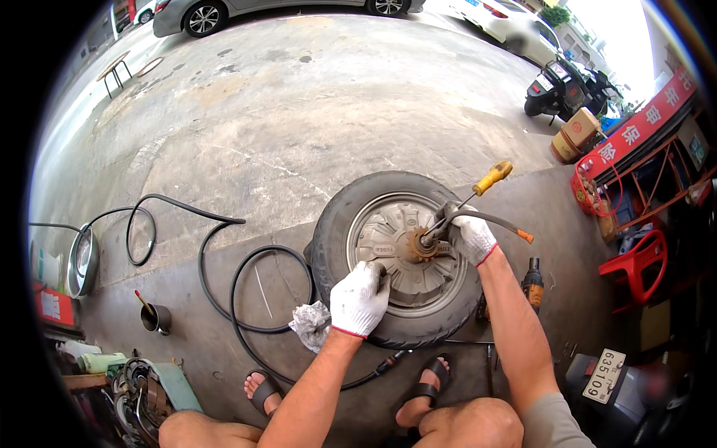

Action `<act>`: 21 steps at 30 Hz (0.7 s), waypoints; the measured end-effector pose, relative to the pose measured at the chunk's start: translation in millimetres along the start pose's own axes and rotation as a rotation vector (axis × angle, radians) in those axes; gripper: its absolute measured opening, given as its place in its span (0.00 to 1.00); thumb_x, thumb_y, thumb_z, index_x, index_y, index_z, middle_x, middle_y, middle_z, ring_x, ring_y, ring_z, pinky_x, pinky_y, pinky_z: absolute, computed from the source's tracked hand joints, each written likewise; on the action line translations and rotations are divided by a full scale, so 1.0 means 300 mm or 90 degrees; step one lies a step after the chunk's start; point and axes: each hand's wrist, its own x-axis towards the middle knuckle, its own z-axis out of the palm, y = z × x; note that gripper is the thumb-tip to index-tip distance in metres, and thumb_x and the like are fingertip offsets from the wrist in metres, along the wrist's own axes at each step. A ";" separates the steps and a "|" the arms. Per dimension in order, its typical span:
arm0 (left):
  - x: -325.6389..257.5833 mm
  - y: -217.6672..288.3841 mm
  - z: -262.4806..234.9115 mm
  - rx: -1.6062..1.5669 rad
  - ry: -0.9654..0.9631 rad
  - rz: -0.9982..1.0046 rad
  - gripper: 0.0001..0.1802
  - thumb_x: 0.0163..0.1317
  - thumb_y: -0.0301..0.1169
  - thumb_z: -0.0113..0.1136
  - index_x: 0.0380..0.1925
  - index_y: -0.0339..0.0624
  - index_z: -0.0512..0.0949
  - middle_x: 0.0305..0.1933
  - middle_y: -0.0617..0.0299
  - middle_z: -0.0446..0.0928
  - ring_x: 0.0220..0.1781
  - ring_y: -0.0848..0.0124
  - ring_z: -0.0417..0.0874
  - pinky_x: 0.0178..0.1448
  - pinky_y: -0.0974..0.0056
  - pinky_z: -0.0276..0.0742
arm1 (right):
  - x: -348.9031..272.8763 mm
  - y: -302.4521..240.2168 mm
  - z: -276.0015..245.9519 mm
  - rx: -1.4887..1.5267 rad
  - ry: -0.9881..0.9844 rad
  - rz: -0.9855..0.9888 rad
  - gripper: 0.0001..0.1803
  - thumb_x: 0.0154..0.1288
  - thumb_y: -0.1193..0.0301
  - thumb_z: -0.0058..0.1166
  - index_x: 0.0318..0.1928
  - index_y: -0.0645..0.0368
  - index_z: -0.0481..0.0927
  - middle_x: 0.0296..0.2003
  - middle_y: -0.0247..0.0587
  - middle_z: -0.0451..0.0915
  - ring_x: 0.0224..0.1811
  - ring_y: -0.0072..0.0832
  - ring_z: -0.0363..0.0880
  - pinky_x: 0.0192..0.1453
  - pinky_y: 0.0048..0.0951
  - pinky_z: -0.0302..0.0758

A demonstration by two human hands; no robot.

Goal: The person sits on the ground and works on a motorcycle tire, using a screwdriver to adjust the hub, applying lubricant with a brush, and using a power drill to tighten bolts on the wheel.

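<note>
A scooter wheel with a black tyre [334, 276] and a grey metal hub [403, 287] lies flat on the floor in front of me. My right hand [473, 237], in a white glove, is closed beside the rusty brown central part [420, 245]. Its fingers pinch the shaft of a screwdriver [493, 178], whose yellow handle points up and away. A dark cable [489, 218] with an orange end runs from the axle across this hand. My gloved left hand [360, 300] is closed over the near left rim; its fingertips are partly hidden, and whatever they hold cannot be made out.
A black hose [233, 299] loops over the floor at left. A crumpled rag [310, 325] touches the tyre's near left. The power tool [533, 284], red stool [642, 261] and metal cup [156, 319] stand around. Beyond are a parked scooter [567, 89] and cars [276, 15].
</note>
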 end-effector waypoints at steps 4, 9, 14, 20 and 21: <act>0.001 -0.008 0.002 -0.004 0.006 0.005 0.08 0.57 0.28 0.70 0.35 0.43 0.80 0.31 0.54 0.79 0.31 0.55 0.84 0.35 0.57 0.80 | 0.029 -0.043 0.048 -0.116 -0.018 0.055 0.12 0.77 0.65 0.56 0.39 0.63 0.79 0.32 0.38 0.80 0.29 0.25 0.78 0.34 0.28 0.78; 0.000 -0.002 0.002 0.008 -0.010 -0.008 0.08 0.57 0.28 0.70 0.35 0.43 0.80 0.31 0.54 0.79 0.31 0.55 0.84 0.35 0.56 0.80 | 0.067 -0.071 0.070 -0.269 -0.105 0.074 0.17 0.73 0.58 0.62 0.39 0.62 0.80 0.31 0.35 0.81 0.26 0.19 0.78 0.30 0.22 0.76; -0.001 -0.012 0.001 0.000 -0.003 -0.003 0.08 0.58 0.28 0.70 0.35 0.43 0.80 0.31 0.54 0.79 0.31 0.55 0.84 0.35 0.56 0.80 | 0.060 -0.040 0.054 -0.157 -0.067 0.038 0.19 0.74 0.55 0.60 0.40 0.61 0.80 0.32 0.35 0.80 0.25 0.20 0.77 0.30 0.24 0.78; 0.001 -0.003 0.000 0.002 -0.008 -0.003 0.09 0.57 0.28 0.70 0.35 0.43 0.80 0.31 0.54 0.78 0.31 0.54 0.84 0.35 0.56 0.80 | 0.068 -0.083 0.069 -0.250 -0.090 0.065 0.13 0.77 0.62 0.56 0.40 0.60 0.79 0.31 0.32 0.79 0.26 0.18 0.76 0.31 0.23 0.76; 0.004 0.000 0.010 -0.006 -0.005 0.001 0.09 0.57 0.28 0.70 0.35 0.43 0.80 0.31 0.54 0.78 0.31 0.54 0.84 0.35 0.56 0.80 | 0.071 -0.101 0.066 -0.302 -0.109 0.065 0.15 0.76 0.59 0.57 0.40 0.60 0.80 0.31 0.31 0.80 0.25 0.17 0.76 0.30 0.22 0.76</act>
